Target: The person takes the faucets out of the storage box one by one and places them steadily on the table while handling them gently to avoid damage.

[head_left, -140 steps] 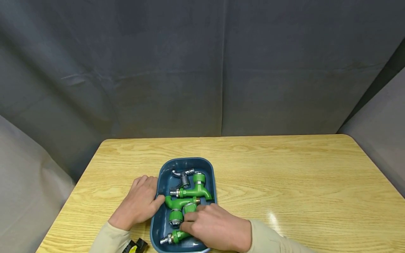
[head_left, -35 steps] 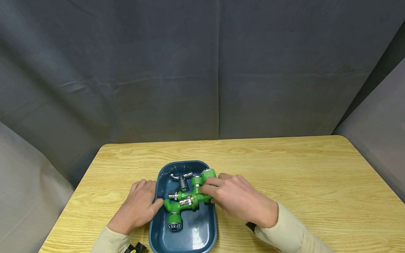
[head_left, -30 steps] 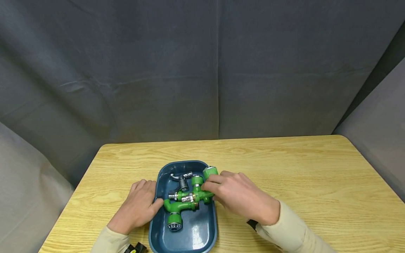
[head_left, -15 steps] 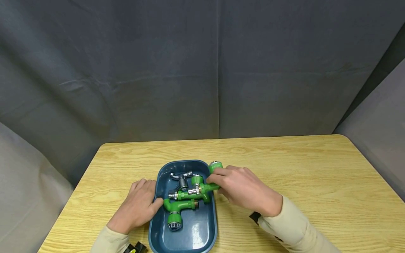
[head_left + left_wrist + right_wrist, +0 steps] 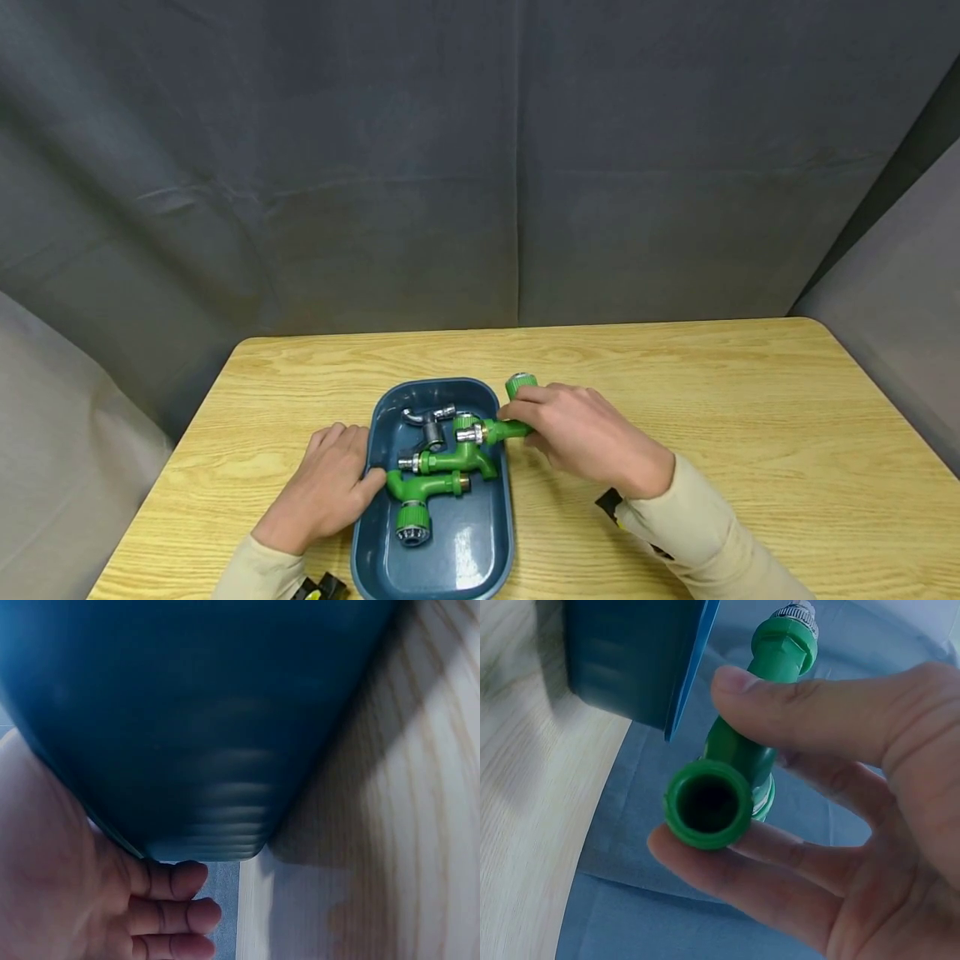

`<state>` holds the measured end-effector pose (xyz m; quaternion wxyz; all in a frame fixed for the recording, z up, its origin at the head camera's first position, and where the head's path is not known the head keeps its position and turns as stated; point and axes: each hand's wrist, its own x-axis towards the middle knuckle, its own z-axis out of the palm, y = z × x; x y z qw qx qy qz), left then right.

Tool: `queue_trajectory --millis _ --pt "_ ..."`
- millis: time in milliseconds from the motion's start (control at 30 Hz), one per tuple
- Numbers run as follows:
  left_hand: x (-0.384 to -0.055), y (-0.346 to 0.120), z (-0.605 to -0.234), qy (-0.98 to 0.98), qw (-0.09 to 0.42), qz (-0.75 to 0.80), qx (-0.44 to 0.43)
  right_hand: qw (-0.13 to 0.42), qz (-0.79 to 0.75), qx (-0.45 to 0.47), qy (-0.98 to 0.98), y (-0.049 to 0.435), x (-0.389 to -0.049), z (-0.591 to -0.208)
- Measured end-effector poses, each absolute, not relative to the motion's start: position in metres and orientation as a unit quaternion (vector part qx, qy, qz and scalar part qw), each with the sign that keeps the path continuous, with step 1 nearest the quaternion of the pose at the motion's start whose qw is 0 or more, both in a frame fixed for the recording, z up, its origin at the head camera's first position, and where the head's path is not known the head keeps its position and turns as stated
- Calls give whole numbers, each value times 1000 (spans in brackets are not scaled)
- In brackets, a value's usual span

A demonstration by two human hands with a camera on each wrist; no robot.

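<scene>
My left hand [image 5: 326, 492] rests against the left side of a blue plastic tray [image 5: 487, 575], its thumb at the rim. In the left wrist view, its relaxed fingers [image 5: 176, 919] lie beside the tray's wall [image 5: 195, 735]. My right hand [image 5: 592, 433] pinches a green tap [image 5: 507, 429] between thumb and fingers, held up over the tray's right rim. The right wrist view shows the tap's round spout mouth facing the camera and its metal threaded end [image 5: 799, 613] pointing away. Inside the tray lie two green taps, one upper [image 5: 457, 460] and one lower [image 5: 416, 492], and a small grey metal tap [image 5: 433, 429].
The tray stands on a wood-grain table [image 5: 675, 400], left of its middle. A dark grey cloth [image 5: 375, 167] hangs behind the table, and paler cloth [image 5: 60, 467] hangs at the left side. Black straps [image 5: 611, 504] show at both wrists.
My right hand has lifted a green tap from the lower part of the tray and carried it up and right, to the right rim. My left hand has stayed at the tray's left side.
</scene>
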<state>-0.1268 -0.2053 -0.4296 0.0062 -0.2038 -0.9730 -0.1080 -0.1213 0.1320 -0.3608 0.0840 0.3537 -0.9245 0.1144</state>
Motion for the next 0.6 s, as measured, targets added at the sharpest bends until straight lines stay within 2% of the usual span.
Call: queue_trajectory --millis 600 --pt "-125 -207 -430 -973 9 -109 -203 86 116 326 -934 141 -130 -363"
